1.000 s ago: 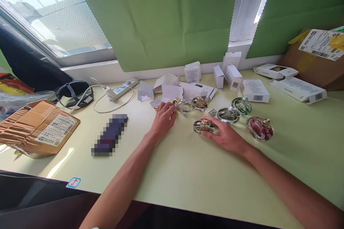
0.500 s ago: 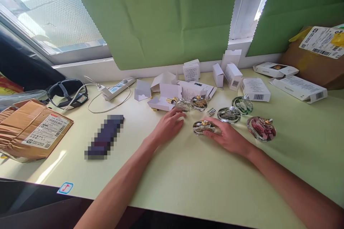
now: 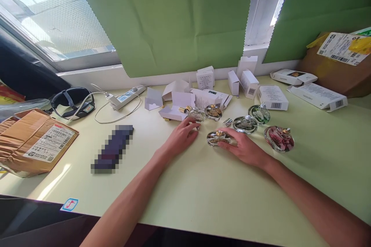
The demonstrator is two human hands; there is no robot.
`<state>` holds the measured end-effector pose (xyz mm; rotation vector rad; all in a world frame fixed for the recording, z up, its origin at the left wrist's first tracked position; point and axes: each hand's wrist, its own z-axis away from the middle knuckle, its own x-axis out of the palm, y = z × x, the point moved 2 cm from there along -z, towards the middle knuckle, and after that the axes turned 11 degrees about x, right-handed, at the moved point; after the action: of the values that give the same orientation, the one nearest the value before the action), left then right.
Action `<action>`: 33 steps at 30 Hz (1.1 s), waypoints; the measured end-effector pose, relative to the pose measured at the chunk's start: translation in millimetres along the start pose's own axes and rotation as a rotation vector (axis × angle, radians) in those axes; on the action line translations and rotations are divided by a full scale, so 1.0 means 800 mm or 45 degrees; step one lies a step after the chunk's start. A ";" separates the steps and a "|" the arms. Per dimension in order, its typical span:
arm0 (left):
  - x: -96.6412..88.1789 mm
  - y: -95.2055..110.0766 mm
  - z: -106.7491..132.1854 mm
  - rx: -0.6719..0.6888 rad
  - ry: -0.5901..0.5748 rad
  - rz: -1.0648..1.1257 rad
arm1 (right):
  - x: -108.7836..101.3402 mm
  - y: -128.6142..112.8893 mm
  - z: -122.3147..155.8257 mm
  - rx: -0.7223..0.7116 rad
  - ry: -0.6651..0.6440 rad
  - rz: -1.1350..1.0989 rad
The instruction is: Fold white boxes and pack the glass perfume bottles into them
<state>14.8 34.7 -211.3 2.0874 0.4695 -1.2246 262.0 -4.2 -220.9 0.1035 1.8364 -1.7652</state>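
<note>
My right hand [image 3: 246, 146] grips the right side of a perfume bottle [image 3: 214, 139] with a gold neck, thumb in front and fingers behind. The bottle stands upright on the table. My left hand [image 3: 181, 137] rests on the table with loosely bent, parted fingers, just in front of a clear perfume bottle [image 3: 197, 114]. Whether its fingertips touch that bottle I cannot tell. Behind stands a dark-patterned bottle [image 3: 213, 112]. To the right are a grey-black bottle [image 3: 245, 124], a green one [image 3: 259, 114] and a pink-red one [image 3: 278, 139]. A silver cap [image 3: 227, 122] lies between them.
White cartons, some opened, line the back, among them a barcoded box [image 3: 273, 97]. Gold caps [image 3: 182, 110] lie near an opened carton. At left are a cardboard parcel [image 3: 37, 142], a blurred dark object [image 3: 113, 148], a power strip [image 3: 124, 98] and a headset [image 3: 72, 102].
The whole view has shifted slightly. Both hands keep nearly the same places and poses, and the bottles have not visibly moved on the table.
</note>
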 end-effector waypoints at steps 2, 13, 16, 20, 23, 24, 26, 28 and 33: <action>0.000 0.001 0.000 -0.001 0.035 0.009 | 0.000 0.001 -0.001 -0.007 0.003 0.008; -0.006 -0.003 -0.001 -0.041 0.279 0.003 | -0.001 -0.002 -0.001 -0.046 0.026 0.083; -0.010 -0.004 -0.002 -0.067 0.362 0.027 | -0.001 0.000 -0.003 -0.046 0.020 0.074; -0.015 -0.005 -0.001 -0.119 0.485 0.036 | -0.003 -0.013 0.009 -0.050 0.054 0.119; -0.016 -0.006 -0.001 -0.128 0.504 0.038 | -0.023 -0.047 0.036 -0.176 0.222 0.193; -0.016 -0.006 -0.001 -0.129 0.505 0.042 | -0.039 -0.060 0.045 -0.252 0.340 0.170; -0.016 -0.007 -0.001 -0.136 0.500 0.049 | -0.087 -0.078 0.056 -0.380 0.687 0.086; -0.016 -0.007 -0.002 -0.145 0.498 0.055 | -0.152 -0.075 0.050 -0.295 1.090 0.099; -0.015 -0.005 -0.001 -0.130 0.518 0.071 | -0.268 0.009 -0.033 0.709 0.884 0.617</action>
<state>6.7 38.6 -201.9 2.2464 0.6357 -0.7248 432.8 92.3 -131.1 1.3980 1.4606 -1.9390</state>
